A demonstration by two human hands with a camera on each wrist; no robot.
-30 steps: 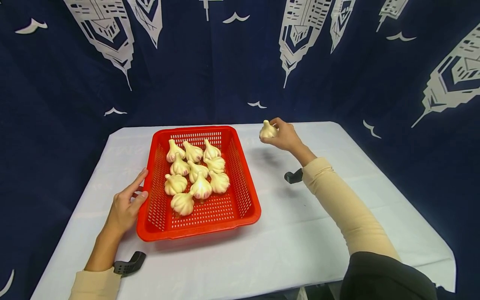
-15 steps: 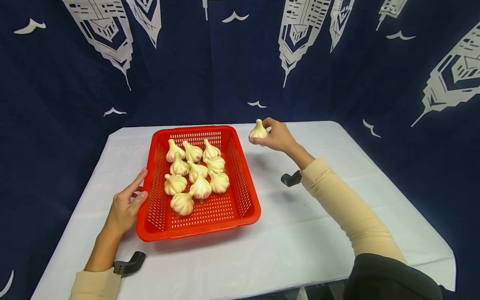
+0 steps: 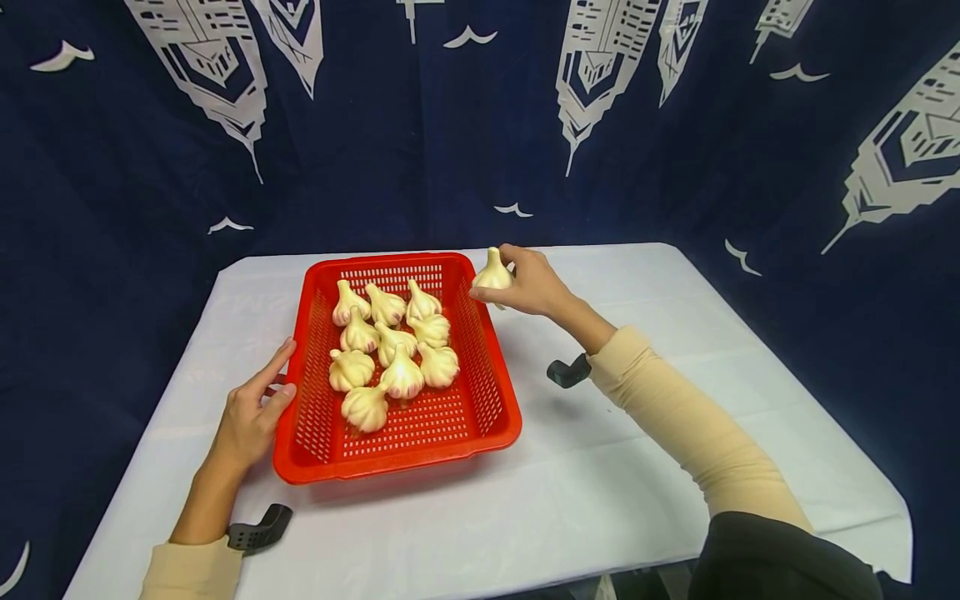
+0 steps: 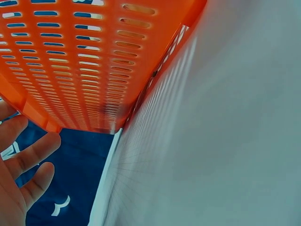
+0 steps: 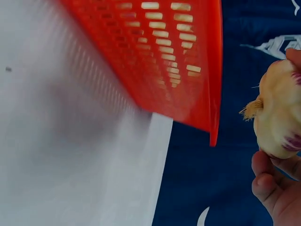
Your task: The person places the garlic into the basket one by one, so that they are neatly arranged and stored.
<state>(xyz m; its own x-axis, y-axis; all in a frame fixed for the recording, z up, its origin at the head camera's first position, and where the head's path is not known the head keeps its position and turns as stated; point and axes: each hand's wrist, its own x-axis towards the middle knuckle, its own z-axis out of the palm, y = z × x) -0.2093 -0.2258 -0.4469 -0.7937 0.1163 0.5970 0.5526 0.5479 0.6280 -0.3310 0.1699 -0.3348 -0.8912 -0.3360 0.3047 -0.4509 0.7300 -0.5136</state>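
A red perforated plastic basket (image 3: 390, 468) stands on the table at center-left, holding several garlic bulbs (image 3: 403, 377). At its left side, my left hand (image 3: 251, 417) touches the rim; in the left wrist view its fingers (image 4: 35, 153) are spread and fairly straight beside the basket's wall. My right hand (image 3: 536, 287) pinches another garlic bulb (image 3: 492, 273), stem up, at the basket's back right rim. In the right wrist view, this garlic bulb (image 5: 280, 108) shows dry roots and purple streaks, raised off the table beside the basket's side (image 5: 197, 89).
A white cloth covers the table (image 3: 600, 467), reaching to the right of the basket. Behind hangs a dark blue curtain (image 3: 465, 125) with white building prints. A black wrist device (image 3: 567, 372) sticks out below the right wrist, another wrist device (image 3: 261, 528) by the left.
The right hand has moved left with its garlic bulb, from over the table to the basket's right rim. The left hand and basket have stayed put.
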